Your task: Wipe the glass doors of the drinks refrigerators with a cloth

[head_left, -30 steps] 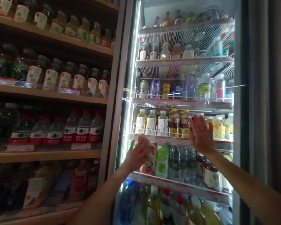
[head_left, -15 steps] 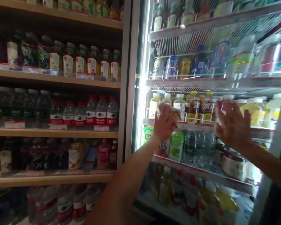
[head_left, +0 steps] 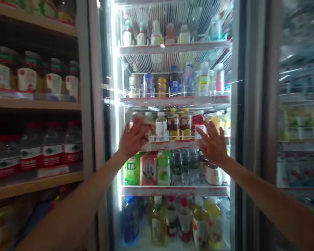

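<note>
Both arms are stretched toward a lit drinks fridge (head_left: 172, 191). My left hand (head_left: 133, 138) is raised before its left side, fingers apart and slightly blurred, with nothing held. A pale, hand-like shape overlaps its fingertips, perhaps a reflection in glass. Behind lie a white-labelled bottle (head_left: 161, 127) and a green carton (head_left: 132, 170). My right hand (head_left: 213, 143) is open with spread fingers, in front of a red-labelled bottle (head_left: 198, 122) and above a squat jar-like container (head_left: 212, 174). Whether either hand touches glass, I cannot tell.
On the left, wooden shelves (head_left: 36, 104) carry red-capped water bottles (head_left: 52, 146) and dark bottles with cream labels (head_left: 54, 80). A metal upright (head_left: 89, 115) divides them from the fridge. At right, another glass-fronted cabinet (head_left: 300, 146) holds blurred drinks.
The view has swung right, so the fridge is now centred and the right-hand cabinet shows. Both hands stay raised and spread, appearing further left in the picture.
</note>
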Available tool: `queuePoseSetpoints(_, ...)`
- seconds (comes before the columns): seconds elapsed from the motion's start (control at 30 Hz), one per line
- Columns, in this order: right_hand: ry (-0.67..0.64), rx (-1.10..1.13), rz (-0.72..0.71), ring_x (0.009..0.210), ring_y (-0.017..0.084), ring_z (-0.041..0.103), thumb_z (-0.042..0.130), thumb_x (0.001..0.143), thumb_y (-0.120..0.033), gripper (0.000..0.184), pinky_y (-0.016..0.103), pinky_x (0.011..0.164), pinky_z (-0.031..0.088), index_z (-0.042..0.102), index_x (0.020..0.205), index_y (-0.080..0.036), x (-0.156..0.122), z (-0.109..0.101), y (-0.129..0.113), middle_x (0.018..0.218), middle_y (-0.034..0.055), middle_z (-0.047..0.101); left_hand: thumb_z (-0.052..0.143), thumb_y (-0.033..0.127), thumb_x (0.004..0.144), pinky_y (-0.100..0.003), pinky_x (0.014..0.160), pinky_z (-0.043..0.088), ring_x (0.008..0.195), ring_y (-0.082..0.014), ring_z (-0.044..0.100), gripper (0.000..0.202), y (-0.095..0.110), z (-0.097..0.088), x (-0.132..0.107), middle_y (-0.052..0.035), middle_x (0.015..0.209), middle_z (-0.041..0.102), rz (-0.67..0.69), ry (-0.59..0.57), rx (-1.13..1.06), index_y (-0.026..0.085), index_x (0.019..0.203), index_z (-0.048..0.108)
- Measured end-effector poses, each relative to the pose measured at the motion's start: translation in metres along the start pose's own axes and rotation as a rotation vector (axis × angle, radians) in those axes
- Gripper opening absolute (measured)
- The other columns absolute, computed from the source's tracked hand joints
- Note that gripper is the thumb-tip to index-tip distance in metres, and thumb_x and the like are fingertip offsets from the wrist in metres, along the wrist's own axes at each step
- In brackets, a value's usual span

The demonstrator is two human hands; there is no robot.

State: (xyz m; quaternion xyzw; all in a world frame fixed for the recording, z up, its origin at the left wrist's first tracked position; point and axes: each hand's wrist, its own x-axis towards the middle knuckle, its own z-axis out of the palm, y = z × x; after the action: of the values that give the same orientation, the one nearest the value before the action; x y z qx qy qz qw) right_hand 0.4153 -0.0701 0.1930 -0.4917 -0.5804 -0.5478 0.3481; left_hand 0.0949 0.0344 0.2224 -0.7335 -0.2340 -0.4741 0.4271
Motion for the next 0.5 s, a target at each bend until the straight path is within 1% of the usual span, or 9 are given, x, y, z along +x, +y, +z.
queuePoseSetpoints(0.07,-0.007,-0.015,0.026,0.139,0.026,0.016,0.039,0.087,-0.028,0.047,0.052,0.108,0.020,0.040,0.134,-0.025,0.001,-0.001,0.002,0.150,0.0064,0.023,0.041,0.033,0.086,-0.059,0.104,0.021,0.134,-0.0341,0.026,0.047,-0.011,0.000,0.015,-0.0180,0.145,0.030,-0.425,0.202,0.074,0.016,0.129,0.045)
queuePoseSetpoints(0.1,-0.008,-0.012,0.035,0.139,0.026,0.016,0.039,0.087,-0.027,0.047,0.052,0.108,0.020,0.040,0.134,-0.024,0.002,-0.001,0.003,0.150,0.0067,0.023,0.041,0.033,0.085,-0.060,0.102,0.024,0.135,-0.0367,0.022,0.049,-0.010,0.001,0.023,-0.0212,0.146,0.026,-0.551,0.254,0.084,0.012,0.130,0.043)
queuePoseSetpoints(0.13,-0.008,0.000,0.041,0.139,0.026,0.015,0.039,0.086,-0.026,0.048,0.052,0.109,0.019,0.039,0.134,-0.024,0.003,-0.001,0.003,0.150,0.0070,0.023,0.041,0.033,0.085,-0.060,0.101,0.025,0.136,-0.0379,0.020,0.051,-0.004,0.003,0.030,-0.0226,0.146,0.024,-0.585,0.263,0.079,0.010,0.131,0.041)
queuePoseSetpoints(0.17,-0.005,0.020,0.044,0.139,0.026,0.015,0.039,0.086,-0.026,0.049,0.052,0.109,0.019,0.038,0.135,-0.023,0.004,-0.001,0.002,0.150,0.0071,0.023,0.041,0.033,0.085,-0.058,0.102,0.026,0.136,-0.0373,0.019,0.051,0.006,0.005,0.037,-0.0219,0.147,0.023,-0.517,0.230,0.061,0.010,0.131,0.041)
queuePoseSetpoints(0.27,0.054,0.131,0.030,0.140,0.024,0.014,0.038,0.086,-0.024,0.052,0.052,0.109,0.020,0.032,0.138,-0.024,0.015,-0.003,-0.006,0.149,0.0071,0.024,0.042,0.032,0.085,-0.050,0.108,0.021,0.137,-0.0279,0.021,0.047,0.047,0.015,0.055,-0.0107,0.148,0.028,-0.027,0.034,-0.033,0.022,0.130,0.043)
queuePoseSetpoints(0.33,0.139,0.229,-0.013,0.139,0.021,0.015,0.036,0.086,-0.022,0.052,0.050,0.110,0.023,0.031,0.138,-0.022,0.029,-0.009,-0.015,0.148,0.0075,0.029,0.041,0.030,0.084,-0.046,0.111,0.018,0.137,-0.0226,0.023,0.050,0.070,0.023,0.068,-0.0063,0.146,0.033,0.184,-0.023,-0.093,0.026,0.133,0.038)
queuePoseSetpoints(0.37,0.182,0.272,-0.046,0.139,0.019,0.016,0.035,0.086,-0.021,0.051,0.047,0.110,0.025,0.033,0.137,-0.020,0.038,-0.012,-0.020,0.146,0.0079,0.032,0.040,0.030,0.083,-0.044,0.111,0.019,0.137,-0.0214,0.024,0.053,0.078,0.026,0.076,-0.0068,0.145,0.034,0.215,-0.019,-0.122,0.024,0.136,0.034)
queuePoseSetpoints(0.43,0.242,0.315,-0.115,0.138,0.015,0.021,0.033,0.087,-0.021,0.047,0.039,0.111,0.028,0.039,0.133,-0.014,0.057,-0.019,-0.032,0.142,0.0095,0.038,0.037,0.031,0.083,-0.043,0.110,0.021,0.136,-0.0219,0.026,0.058,0.084,0.030,0.091,-0.0103,0.145,0.033,0.174,0.037,-0.185,0.016,0.138,0.029)
queuePoseSetpoints(0.5,0.208,0.251,-0.159,0.136,0.012,0.024,0.033,0.087,-0.022,0.045,0.032,0.111,0.028,0.043,0.129,-0.011,0.076,-0.020,-0.044,0.141,0.0090,0.041,0.031,0.036,0.083,-0.046,0.110,0.021,0.136,-0.0248,0.026,0.059,0.081,0.031,0.103,-0.0108,0.147,0.029,0.106,0.112,-0.259,0.014,0.138,0.027)
